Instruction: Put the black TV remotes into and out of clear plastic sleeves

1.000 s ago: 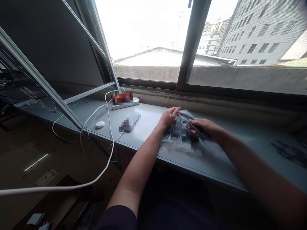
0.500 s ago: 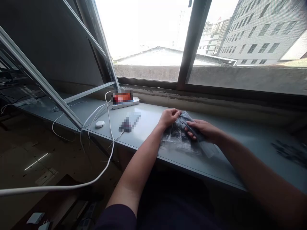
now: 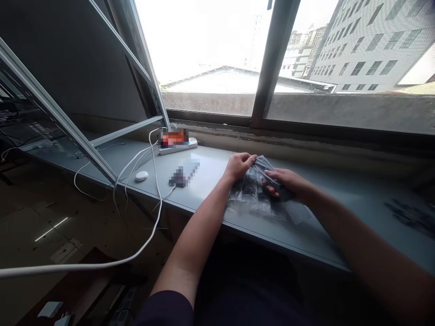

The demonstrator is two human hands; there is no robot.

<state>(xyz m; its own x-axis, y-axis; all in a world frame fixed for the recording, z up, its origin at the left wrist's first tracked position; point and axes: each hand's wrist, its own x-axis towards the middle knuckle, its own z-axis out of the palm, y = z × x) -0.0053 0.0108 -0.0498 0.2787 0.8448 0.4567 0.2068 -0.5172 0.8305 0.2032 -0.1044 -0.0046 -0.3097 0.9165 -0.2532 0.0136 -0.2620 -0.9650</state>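
Observation:
A crinkled, see-through plastic bag (image 3: 253, 197) lies over the table edge side of the worktop, between my two hands. My left hand (image 3: 239, 166) pinches its upper edge between thumb and fingers. Further right, my right hand (image 3: 285, 181) is closed around a gathered part of the same bag, thumb on top and fingers curled beneath. Something dark shows through or under the plastic, but I cannot make out what it is. The bag's lower right part hangs below my right wrist.
The pale worktop (image 3: 210, 158) runs under a window. Left of my arm are a blurred-out device (image 3: 180, 176), a round white puck (image 3: 142, 176) and a power strip (image 3: 178, 146). A white cable (image 3: 158, 199) loops past the edge. Dark small pieces (image 3: 411, 215) lie far right.
Almost nothing differs. Both hands keep their hold on the plastic bag, with only a slight shift of the fingers and film.

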